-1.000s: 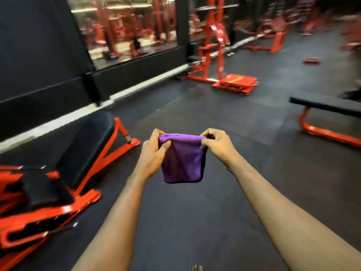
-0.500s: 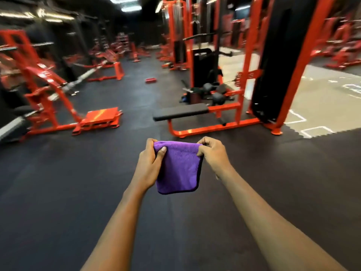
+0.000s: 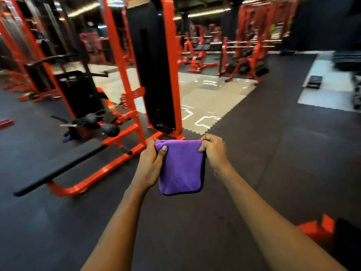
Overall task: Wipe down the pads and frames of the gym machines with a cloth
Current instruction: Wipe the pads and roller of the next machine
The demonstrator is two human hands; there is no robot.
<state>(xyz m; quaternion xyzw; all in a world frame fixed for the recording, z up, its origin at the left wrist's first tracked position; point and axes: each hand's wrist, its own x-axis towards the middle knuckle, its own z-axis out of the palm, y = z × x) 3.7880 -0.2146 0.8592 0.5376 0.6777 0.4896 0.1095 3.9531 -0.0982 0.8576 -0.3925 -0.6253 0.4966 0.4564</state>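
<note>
Dark rubber floor [image 3: 273,153], orange machine frames [image 3: 125,79] — left hand [image 3: 150,165] and right hand [image 3: 214,153] fingers [image 3: 210,138] pinch the purple cloth [image 3: 181,167]

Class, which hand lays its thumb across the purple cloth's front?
The left hand: its thumb lies flat on the cloth, nail showing; the right hand pinches the top corner.

I see a purple cloth [image 3: 180,167], orange frames [image 3: 172,75] with black pads [image 3: 58,169], dark floor [image 3: 273,163], and a paler patch [image 3: 205,98], perhaps grey.

Dark rubber floor [image 3: 273,153], pale mat section [image 3: 205,94]
</note>
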